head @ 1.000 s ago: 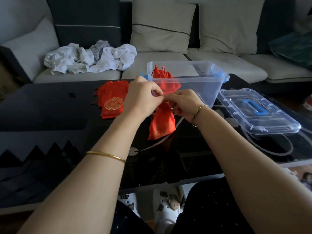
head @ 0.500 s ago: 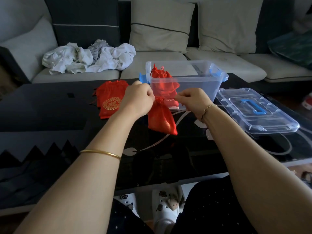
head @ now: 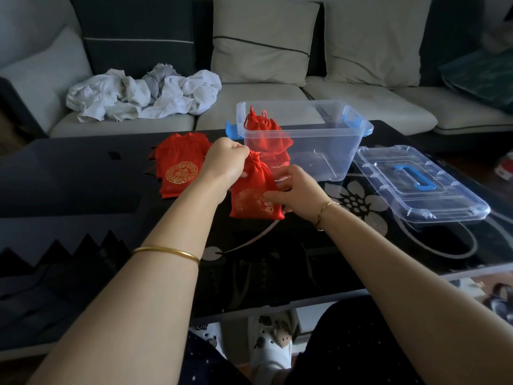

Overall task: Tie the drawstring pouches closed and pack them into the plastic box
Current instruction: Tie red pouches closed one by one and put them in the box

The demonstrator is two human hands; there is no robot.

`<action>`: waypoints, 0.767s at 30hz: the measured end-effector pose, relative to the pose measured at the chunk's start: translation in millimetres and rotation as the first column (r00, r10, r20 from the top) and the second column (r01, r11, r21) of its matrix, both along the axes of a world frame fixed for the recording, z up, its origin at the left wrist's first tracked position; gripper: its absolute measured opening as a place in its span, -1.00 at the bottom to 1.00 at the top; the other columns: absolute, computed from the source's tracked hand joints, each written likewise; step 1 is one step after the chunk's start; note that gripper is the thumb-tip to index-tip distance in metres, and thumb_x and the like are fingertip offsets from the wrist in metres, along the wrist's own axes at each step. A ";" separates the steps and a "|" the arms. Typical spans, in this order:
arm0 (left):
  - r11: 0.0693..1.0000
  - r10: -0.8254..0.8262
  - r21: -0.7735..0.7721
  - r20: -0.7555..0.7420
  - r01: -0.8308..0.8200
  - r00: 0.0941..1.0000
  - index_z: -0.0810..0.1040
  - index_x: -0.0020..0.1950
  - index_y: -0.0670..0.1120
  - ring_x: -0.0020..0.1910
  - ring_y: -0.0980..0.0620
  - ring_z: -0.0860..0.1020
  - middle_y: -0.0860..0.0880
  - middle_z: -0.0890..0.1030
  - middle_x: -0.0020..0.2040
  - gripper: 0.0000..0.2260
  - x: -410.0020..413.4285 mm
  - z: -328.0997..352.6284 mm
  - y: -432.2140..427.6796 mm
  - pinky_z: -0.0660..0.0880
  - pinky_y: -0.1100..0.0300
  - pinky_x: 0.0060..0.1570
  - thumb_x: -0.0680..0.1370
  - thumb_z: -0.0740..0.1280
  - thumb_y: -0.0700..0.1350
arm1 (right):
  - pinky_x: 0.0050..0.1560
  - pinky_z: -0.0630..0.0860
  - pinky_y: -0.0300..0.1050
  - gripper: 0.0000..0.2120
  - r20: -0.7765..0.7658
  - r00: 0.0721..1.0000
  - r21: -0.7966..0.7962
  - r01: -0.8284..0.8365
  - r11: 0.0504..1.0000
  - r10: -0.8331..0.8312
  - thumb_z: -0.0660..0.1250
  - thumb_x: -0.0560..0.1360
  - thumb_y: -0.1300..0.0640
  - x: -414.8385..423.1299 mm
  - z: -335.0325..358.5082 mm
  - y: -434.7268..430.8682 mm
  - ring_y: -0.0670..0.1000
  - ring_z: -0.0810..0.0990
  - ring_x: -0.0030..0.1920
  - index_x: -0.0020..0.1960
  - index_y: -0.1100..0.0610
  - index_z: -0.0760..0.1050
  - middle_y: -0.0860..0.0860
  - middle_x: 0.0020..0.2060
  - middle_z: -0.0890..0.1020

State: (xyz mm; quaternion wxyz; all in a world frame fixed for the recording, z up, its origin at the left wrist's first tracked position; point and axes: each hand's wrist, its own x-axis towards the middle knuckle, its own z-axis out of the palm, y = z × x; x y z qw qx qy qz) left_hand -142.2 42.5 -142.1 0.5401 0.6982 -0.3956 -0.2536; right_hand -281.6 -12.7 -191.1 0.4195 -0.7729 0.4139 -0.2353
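Head view: left hand [head: 228, 162] pinches the gathered neck of a satiny red pouch [head: 251, 200] — right hand [head: 298, 194] grips its body.

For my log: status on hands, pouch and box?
Left hand pinches pouch neck; right hand holds its side. Box open, red pouches inside. Lid aside. Nothing blocking.
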 end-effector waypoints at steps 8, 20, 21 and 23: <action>0.986 0.000 -0.164 -0.238 -0.040 0.971 0.44 -0.18 -0.13 -0.33 0.04 0.52 -0.05 0.49 -0.27 -0.85 6.5 37.9 -30.4 0.50 0.23 -0.39 0.59 0.20 -0.22 | 0.04 0.56 0.01 -0.86 0.123 0.980 -0.272 0.183 0.945 -0.155 0.39 0.42 0.19 -7.8 64.8 -18.0 0.02 0.61 -0.10 -0.02 0.18 0.61 0.02 -0.14 0.64; 0.918 0.376 -0.140 0.009 -0.371 0.926 0.55 0.00 -0.19 0.01 -0.14 0.59 -0.17 0.62 -0.01 -0.81 53.6 37.3 -88.7 0.52 0.03 0.02 0.53 0.17 -0.18 | -0.21 0.45 -0.15 -0.85 -0.423 0.772 -0.407 0.306 0.861 -0.475 0.36 0.38 0.29 15.1 115.9 -173.7 0.15 0.57 -0.14 -0.04 0.24 0.58 0.13 -0.22 0.64; 0.903 0.413 -0.137 0.016 -0.407 0.911 0.56 0.05 -0.20 0.05 -0.14 0.59 -0.19 0.62 0.05 -0.78 59.6 32.1 -88.6 0.51 0.02 0.05 0.54 0.16 -0.19 | -0.31 0.46 -0.18 -0.96 -0.497 0.757 -0.366 0.260 0.893 -0.424 0.36 0.40 0.27 19.3 109.9 -178.1 0.13 0.55 -0.24 -0.15 0.22 0.56 0.09 -0.39 0.61; 0.874 0.476 -0.134 0.035 -0.468 0.879 0.56 0.10 -0.21 0.09 -0.13 0.57 -0.19 0.60 0.10 -0.76 70.3 20.7 -85.3 0.50 0.04 0.10 0.54 0.16 -0.21 | -0.46 0.46 -0.21 -0.79 -0.628 0.715 -0.257 0.182 0.949 -0.307 0.35 0.46 0.20 26.1 102.0 -179.2 0.04 0.46 -0.39 -0.33 0.16 0.44 0.05 -0.52 0.51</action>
